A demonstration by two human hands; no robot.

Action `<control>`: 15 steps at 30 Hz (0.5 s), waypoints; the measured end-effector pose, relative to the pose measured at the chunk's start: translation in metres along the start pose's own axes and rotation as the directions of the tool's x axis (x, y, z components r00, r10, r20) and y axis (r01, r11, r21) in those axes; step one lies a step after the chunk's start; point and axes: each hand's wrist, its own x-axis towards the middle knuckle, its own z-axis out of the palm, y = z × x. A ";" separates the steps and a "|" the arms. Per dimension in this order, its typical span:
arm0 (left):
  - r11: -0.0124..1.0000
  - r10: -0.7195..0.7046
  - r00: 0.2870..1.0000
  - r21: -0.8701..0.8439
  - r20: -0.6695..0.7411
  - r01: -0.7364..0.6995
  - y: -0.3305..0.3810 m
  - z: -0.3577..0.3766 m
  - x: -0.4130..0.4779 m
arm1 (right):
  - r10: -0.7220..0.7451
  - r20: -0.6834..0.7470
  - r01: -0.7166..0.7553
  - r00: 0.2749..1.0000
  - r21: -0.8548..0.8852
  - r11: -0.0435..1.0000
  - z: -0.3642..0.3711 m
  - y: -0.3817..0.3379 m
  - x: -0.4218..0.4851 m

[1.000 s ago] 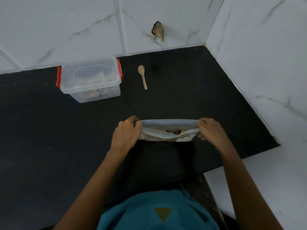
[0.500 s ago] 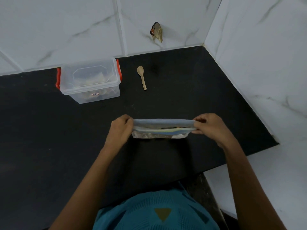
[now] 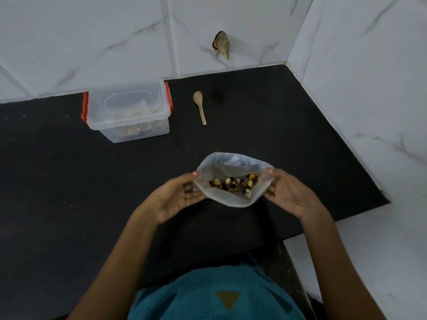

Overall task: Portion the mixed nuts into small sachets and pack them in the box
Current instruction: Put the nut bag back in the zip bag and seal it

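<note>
A translucent plastic bag (image 3: 233, 163) sits on the black counter with its mouth pulled wide, and mixed nuts (image 3: 233, 184) show inside. My left hand (image 3: 175, 197) holds the bag's left edge, thumb on the rim and fingers beneath. On the other side my right hand (image 3: 287, 196) holds the right edge the same way. A clear plastic box (image 3: 129, 109) with red clips stands at the back left with its lid on; pale packets show dimly through it. A small wooden spoon (image 3: 200, 107) lies to the right of the box.
The black counter (image 3: 69, 181) meets white marble-patterned wall tiles at the back and on the right. A small brownish scrap (image 3: 221, 45) sticks to the back wall. The counter's front edge runs just before my teal shirt (image 3: 217, 294).
The bag's mouth was stretched flat and nearly closed between my hands; now it is spread wide and the nuts are visible. Both hands have turned palms inward along its sides.
</note>
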 end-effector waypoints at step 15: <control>0.977 0.211 0.972 0.046 -0.102 -0.207 -0.003 0.009 0.005 | -0.150 0.039 0.140 0.988 0.197 0.970 -0.013 0.007 0.012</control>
